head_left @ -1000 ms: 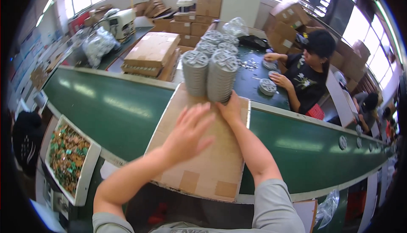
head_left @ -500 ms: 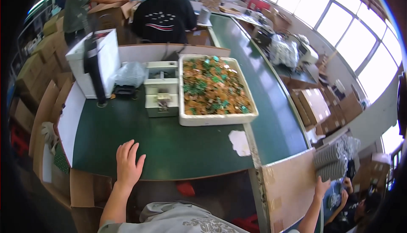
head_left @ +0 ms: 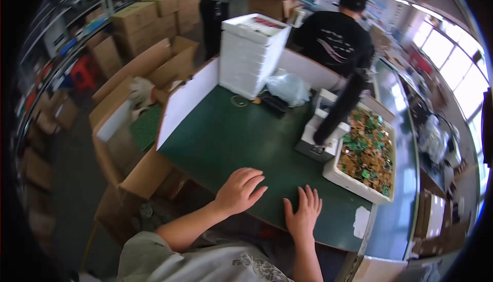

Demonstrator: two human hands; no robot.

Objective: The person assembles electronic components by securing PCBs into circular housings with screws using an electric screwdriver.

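My left hand (head_left: pixel 240 190) rests at the near edge of the green table (head_left: pixel 241 143), palm down. Its fingers are stretched out, and nothing is in them. A short way to its right, my right hand (head_left: pixel 304 212) lies over the tabletop, open, fingers apart and also holding nothing. Beyond the right hand stands a white foam tray (head_left: pixel 354 185) heaped with small brown and green pieces (head_left: pixel 367 151), which look like circuit boards. A small pale bench machine (head_left: pixel 313 146) adjoins the tray. A dark upright arm (head_left: pixel 341 110) partly covers that machine.
A stack of white foam trays (head_left: pixel 249 59), a clear plastic bag (head_left: pixel 288 88) and a black object (head_left: pixel 273 102) stand at the back. An open carton (head_left: pixel 120 164) with gloves (head_left: pixel 141 93) adjoins the table's left. A white scrap (head_left: pixel 361 222) lies front right. Two people work beyond.
The view has swung left. My right hand has come from grey stacked pieces by a carton at the far right back to the table. My left hand stays over the near edge, open.
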